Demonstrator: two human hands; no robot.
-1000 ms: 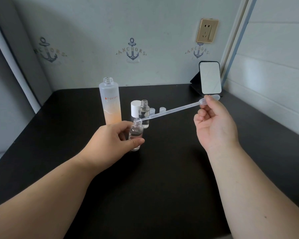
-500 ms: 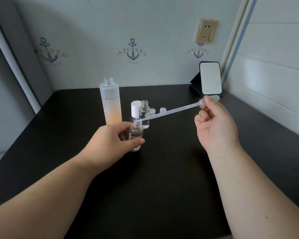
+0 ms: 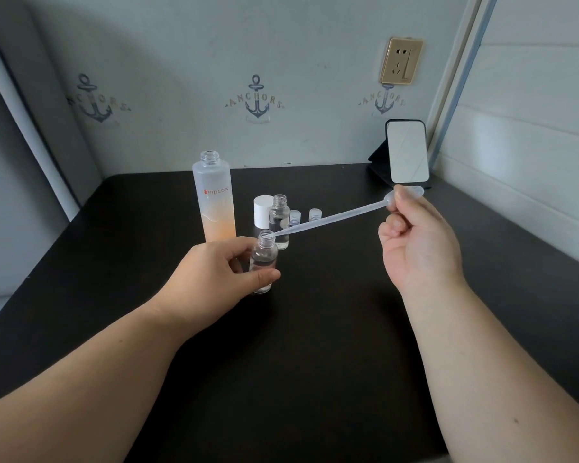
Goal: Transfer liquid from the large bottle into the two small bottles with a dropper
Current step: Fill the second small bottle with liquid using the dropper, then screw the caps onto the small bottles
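Black worktop (image 3: 315,329), set in a corner: pale wall behind printed with anchor motifs (image 3: 257,99); gold wall socket (image 3: 401,61) at upper right; white panelled wall to the right.

Large bottle (image 3: 216,199): frosted, tall, uncapped, upright on the worktop at rear left of centre; orange lettering on the side; peach-coloured liquid seen in the lower part.

Small bottle, near (image 3: 264,262): clear, uncapped, upright on the worktop just in front of the large bottle; clear liquid seen inside; gripped around the body by the left hand (image 3: 221,279), thumb across the front, fingers curled behind.

Small bottle, far (image 3: 279,219): clear, uncapped, upright just behind the near one, beside a white cap (image 3: 263,211).

Two small clear caps (image 3: 305,216): placed on the worktop just right of the far small bottle.

Dropper (image 3: 331,218): translucent plastic, held at a slant; tip placed at the mouth of the near small bottle; bulb pinched between thumb and fingers of the right hand (image 3: 415,248), which is raised above the worktop. Contents of the stem cannot be told.

Mirror (image 3: 408,152): rectangular, rounded corners, propped on a dark stand at the rear right corner.
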